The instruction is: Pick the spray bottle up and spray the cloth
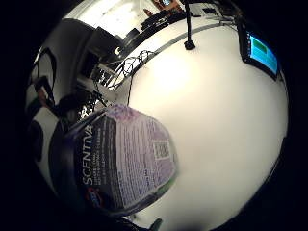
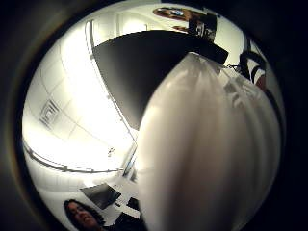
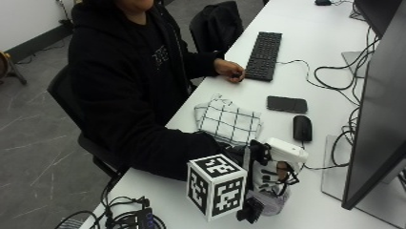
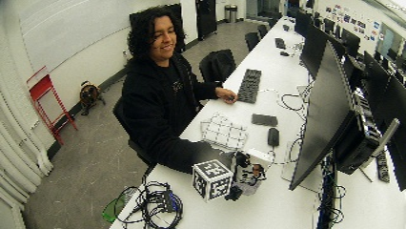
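Progress: spray bottle (image 3: 277, 177) in hand, just off the worktop (image 3: 298, 71); spraying judged not yet begun | Cloth (image 3: 228, 122): folded checked cloth, flat on worktop near the bottle, toward the keyboard (image 3: 263, 55) | Right hand (image 3: 257, 164): fingers curled round the bottle neck below the white trigger head | Remaining: aim at cloth, pull trigger.

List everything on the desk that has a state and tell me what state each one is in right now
spray bottle: upright, gripped by the hand, base at the table
hand: curled round the spray bottle's neck
cloth: folded, lying flat on the table, apart from the bottle
phone: lying flat, screen dark
mouse: resting on the table, untouched
keyboard: flat on the table, bare hand resting at its near edge
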Motion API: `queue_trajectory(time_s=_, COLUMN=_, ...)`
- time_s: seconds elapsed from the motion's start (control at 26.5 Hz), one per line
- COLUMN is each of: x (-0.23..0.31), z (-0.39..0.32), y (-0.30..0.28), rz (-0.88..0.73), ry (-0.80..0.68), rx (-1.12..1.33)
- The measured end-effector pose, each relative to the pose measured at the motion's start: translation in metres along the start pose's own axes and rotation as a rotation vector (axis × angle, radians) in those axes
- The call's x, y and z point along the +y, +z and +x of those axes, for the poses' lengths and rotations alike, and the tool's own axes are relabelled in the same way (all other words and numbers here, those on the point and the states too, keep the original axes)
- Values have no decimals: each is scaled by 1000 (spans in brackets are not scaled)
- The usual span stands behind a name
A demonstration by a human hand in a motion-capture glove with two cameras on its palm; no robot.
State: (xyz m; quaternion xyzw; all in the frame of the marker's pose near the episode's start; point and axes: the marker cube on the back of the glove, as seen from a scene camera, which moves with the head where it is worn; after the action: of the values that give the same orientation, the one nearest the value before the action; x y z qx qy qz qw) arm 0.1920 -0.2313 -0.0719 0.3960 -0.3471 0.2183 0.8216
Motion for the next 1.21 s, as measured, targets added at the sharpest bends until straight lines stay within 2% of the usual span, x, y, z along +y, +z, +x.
queue_trajectory(time_s=0.49, x=0, z=0, y=1, rz=11, ry=-29, rx=12)
queue_trajectory(time_s=0.75, x=4, z=-5, y=-2, rz=-59, ry=-17, rx=-13)
queue_trajectory(time_s=0.91, x=12, z=-20, y=-17, rz=-176, ry=-35, rx=-40)
queue_trajectory(time_s=1.02, x=11, z=-44, y=-24, rz=-269, ry=-101, rx=-43)
queue_trajectory(time_s=1.21, x=45, z=-82, y=-57, rz=-623, ry=-235, rx=118)
